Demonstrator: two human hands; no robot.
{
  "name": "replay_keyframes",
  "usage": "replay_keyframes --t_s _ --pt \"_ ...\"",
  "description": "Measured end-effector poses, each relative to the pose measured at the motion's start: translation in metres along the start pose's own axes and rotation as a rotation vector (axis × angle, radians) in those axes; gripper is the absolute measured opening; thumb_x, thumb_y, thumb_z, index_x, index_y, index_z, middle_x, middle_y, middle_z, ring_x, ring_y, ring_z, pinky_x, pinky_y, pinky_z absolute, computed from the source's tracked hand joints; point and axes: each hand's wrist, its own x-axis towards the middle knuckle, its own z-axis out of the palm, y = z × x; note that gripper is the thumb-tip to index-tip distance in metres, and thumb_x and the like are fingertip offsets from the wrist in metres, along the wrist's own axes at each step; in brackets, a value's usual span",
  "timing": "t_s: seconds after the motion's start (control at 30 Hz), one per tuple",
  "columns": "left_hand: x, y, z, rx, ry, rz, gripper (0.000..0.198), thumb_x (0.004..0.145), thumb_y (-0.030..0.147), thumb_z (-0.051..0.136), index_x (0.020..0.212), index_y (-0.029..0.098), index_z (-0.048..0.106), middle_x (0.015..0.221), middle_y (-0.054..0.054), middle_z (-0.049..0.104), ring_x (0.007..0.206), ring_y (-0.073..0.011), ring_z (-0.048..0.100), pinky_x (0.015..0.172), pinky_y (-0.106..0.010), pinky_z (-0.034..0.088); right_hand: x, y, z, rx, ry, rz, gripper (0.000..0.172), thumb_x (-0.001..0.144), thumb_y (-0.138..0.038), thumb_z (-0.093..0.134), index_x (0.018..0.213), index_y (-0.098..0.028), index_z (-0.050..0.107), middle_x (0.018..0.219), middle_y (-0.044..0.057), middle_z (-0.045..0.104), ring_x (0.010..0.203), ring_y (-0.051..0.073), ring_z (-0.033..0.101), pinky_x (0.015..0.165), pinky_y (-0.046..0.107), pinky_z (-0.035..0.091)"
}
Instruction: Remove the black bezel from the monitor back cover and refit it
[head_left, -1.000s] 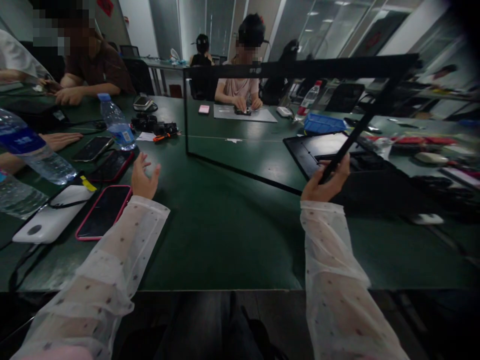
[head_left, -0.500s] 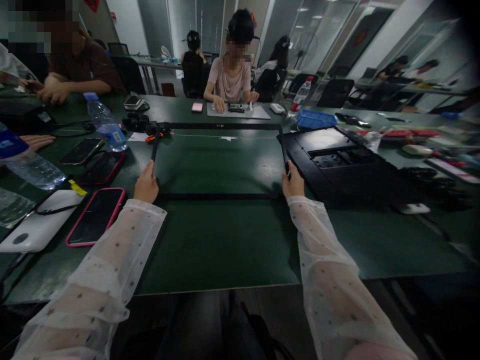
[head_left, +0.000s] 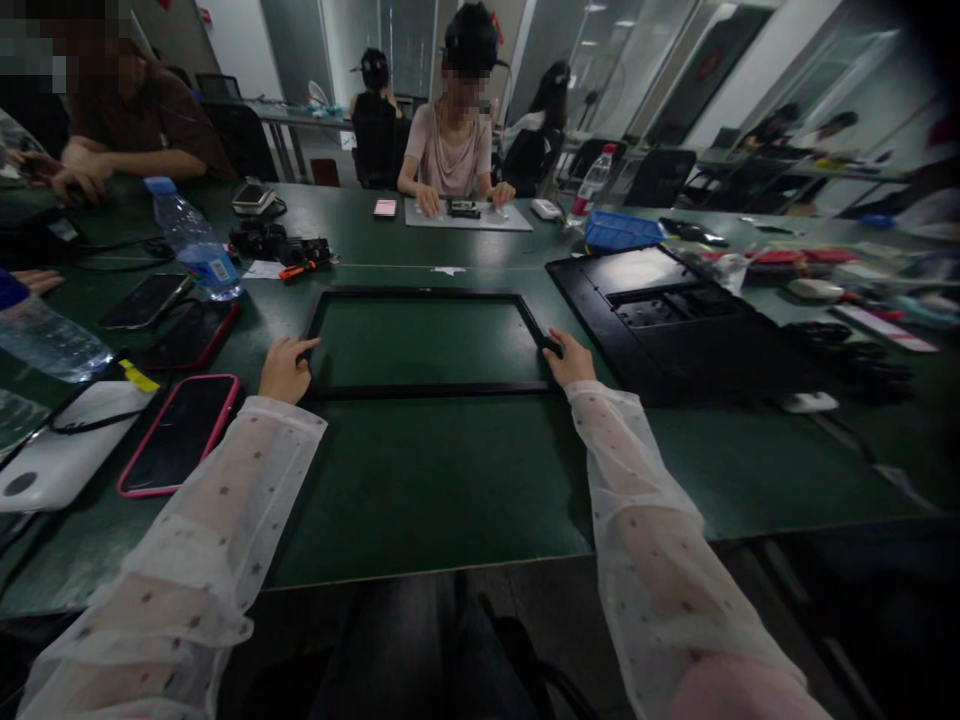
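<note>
A thin black rectangular frame [head_left: 420, 390] lies flat on the green table in front of me. My left hand [head_left: 285, 370] is at its left side, index finger stretched out over the bar and thumb apart. At the right side is my right hand [head_left: 570, 360], its finger and thumb parted around the bar near the near corner. Both hands look open, touching or almost touching the frame. To the right lies a large black panel [head_left: 720, 340] with a recessed middle.
Phones, among them a pink-edged one [head_left: 180, 435], a white device [head_left: 71, 440] and water bottles [head_left: 196, 240] crowd the left. A blue tray [head_left: 622, 230] stands beyond the panel. Across the green table [head_left: 450, 480], a person [head_left: 450, 150] works at a grey mat [head_left: 469, 222].
The frame has come down from a raised, tilted position to lie on the table, its far bar closer to me. The fingers of both hands have loosened from its sides.
</note>
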Motion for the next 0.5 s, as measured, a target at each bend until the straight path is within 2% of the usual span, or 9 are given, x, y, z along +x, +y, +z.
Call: replay_keyframes --t_s 0.1,0.23,0.3,0.4,0.5 --pt "0.0 0.001 0.001 0.018 0.025 0.007 0.05 0.089 0.019 0.053 0.134 0.017 0.075 0.145 -0.013 0.069 0.143 -0.0314 0.057 0.127 -0.05 0.038 0.001 0.002 -0.001 0.043 0.019 -0.014 0.043 0.086 -0.022 0.063 0.128 -0.018 0.073 0.126 0.014 0.078 0.127 0.033 0.071 0.118 0.056 0.05" --pt "-0.006 0.01 -0.002 0.001 0.013 0.086 0.043 0.094 0.039 0.06 0.131 0.023 0.076 0.146 -0.011 0.069 0.146 -0.0349 0.054 0.126 -0.059 0.036 0.002 0.01 -0.005 0.13 0.011 -0.04 0.044 0.082 -0.027 0.069 0.125 -0.019 0.073 0.12 0.013 0.08 0.123 0.034 0.073 0.116 0.057 0.051" --pt "-0.012 0.019 -0.006 -0.018 -0.092 0.148 0.046 0.093 0.051 0.065 0.13 0.026 0.077 0.147 -0.009 0.068 0.149 -0.036 0.05 0.124 -0.06 0.037 0.002 0.014 -0.005 0.129 -0.012 -0.068 0.049 0.076 -0.024 0.071 0.125 -0.02 0.073 0.119 0.012 0.08 0.121 0.034 0.073 0.115 0.058 0.052" --pt "-0.019 0.032 -0.012 0.011 -0.29 0.248 0.056 0.082 0.065 0.077 0.129 0.035 0.077 0.152 -0.005 0.065 0.151 -0.0376 0.047 0.123 -0.064 0.036 0.002 0.016 -0.005 0.102 0.013 -0.082 0.049 0.071 -0.017 0.067 0.12 -0.021 0.075 0.115 0.011 0.08 0.117 0.034 0.074 0.113 0.058 0.053" --pt "-0.022 0.038 -0.015 0.062 -0.356 0.268 0.057 0.074 0.066 0.085 0.122 0.037 0.079 0.152 -0.006 0.065 0.148 -0.0381 0.051 0.121 -0.065 0.036 0.001 0.011 -0.005 0.142 0.08 -0.027 0.043 0.072 -0.019 0.067 0.114 -0.019 0.075 0.108 0.011 0.08 0.111 0.032 0.076 0.109 0.057 0.055"
